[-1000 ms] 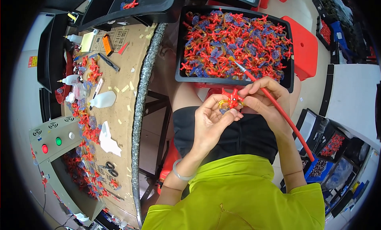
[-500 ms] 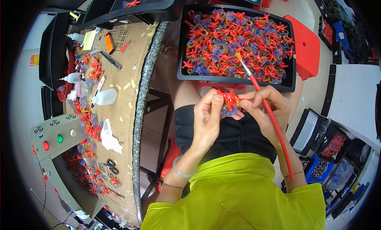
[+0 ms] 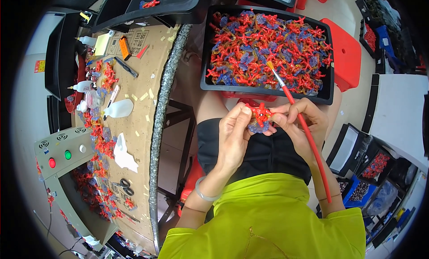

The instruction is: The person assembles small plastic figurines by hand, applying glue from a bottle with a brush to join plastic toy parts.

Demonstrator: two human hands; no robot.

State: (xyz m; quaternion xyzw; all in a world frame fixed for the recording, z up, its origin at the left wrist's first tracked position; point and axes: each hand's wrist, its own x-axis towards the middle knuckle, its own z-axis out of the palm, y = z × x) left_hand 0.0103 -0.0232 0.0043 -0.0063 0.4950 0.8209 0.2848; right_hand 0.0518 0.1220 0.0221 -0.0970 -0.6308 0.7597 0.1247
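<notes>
Above my lap I hold a small red plastic figure (image 3: 260,114) on a bluish-purple translucent base, with bits of yellow at its side. My left hand (image 3: 233,133) pinches its left side between thumb and fingers. My right hand (image 3: 304,125) grips its right side with the fingertips. A long red-handled paintbrush (image 3: 308,134) is also tucked in my right hand, its tan bristles pointing up and away over a black tray (image 3: 263,90). Many similar red, blue and yellow figures (image 3: 268,49) fill that tray, which rests just beyond my hands.
Left is a cardboard-covered workbench (image 3: 143,116) with a white bottle (image 3: 119,108), scissors (image 3: 123,186), an orange cutter (image 3: 124,48) and rows of figures. A grey machine (image 3: 67,154) with coloured buttons stands on it. A red stool (image 3: 344,53) stands behind the tray; bins (image 3: 375,163) lie right.
The red figure has turned slightly between my fingers, and more of its purple base shows. Both hands and the paintbrush stay in nearly the same place.
</notes>
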